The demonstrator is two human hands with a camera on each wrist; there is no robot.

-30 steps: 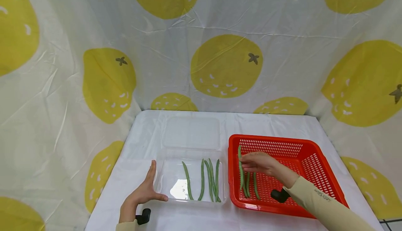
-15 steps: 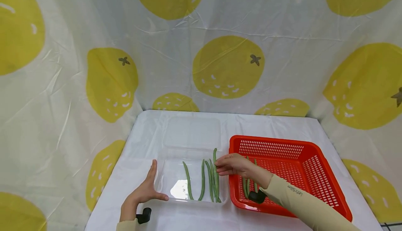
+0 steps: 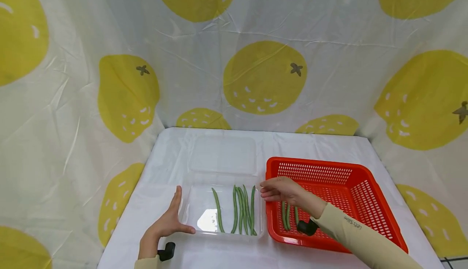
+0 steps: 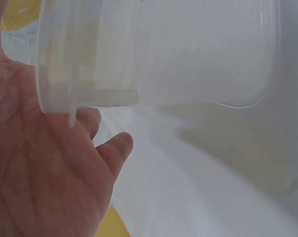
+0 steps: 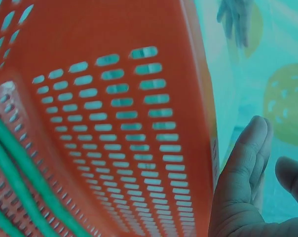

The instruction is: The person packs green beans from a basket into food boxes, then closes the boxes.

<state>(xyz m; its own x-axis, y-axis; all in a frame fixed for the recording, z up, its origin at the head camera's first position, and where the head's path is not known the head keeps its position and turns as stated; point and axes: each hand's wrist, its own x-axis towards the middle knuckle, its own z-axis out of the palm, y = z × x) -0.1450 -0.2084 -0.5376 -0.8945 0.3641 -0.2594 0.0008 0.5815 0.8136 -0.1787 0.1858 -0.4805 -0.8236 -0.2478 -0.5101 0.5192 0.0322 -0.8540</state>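
A clear plastic container point(image 3: 204, 231) stands on the table with several green beans in it. One bean point(image 3: 218, 210) lies apart at its left; others point(image 3: 235, 210) lie close together, lengthwise, toward the right. My left hand point(image 3: 165, 223) is spread at the container's left front corner, thumb along the front; in the left wrist view its palm point(image 4: 40, 163) touches the rim. Over the left edge of the red basket point(image 3: 336, 185), my right hand point(image 3: 287, 190) is empty, its fingers loosely extended. Below it, green beans point(image 3: 284, 216) lie in the basket, partly hidden by the hand and forearm.
A translucent flat lid point(image 3: 223, 153) lies behind the container. The basket's perforated wall point(image 5: 129, 29) rises close to the right hand. A white cloth point(image 3: 310, 147) covers the table, and a lemon-print curtain point(image 3: 197, 78) hangs around the back and sides.
My right hand lifted a green bean from the basket, carried it left over the container and let it go among the right-hand beans. It has drawn back rightward. The left hand stayed put.
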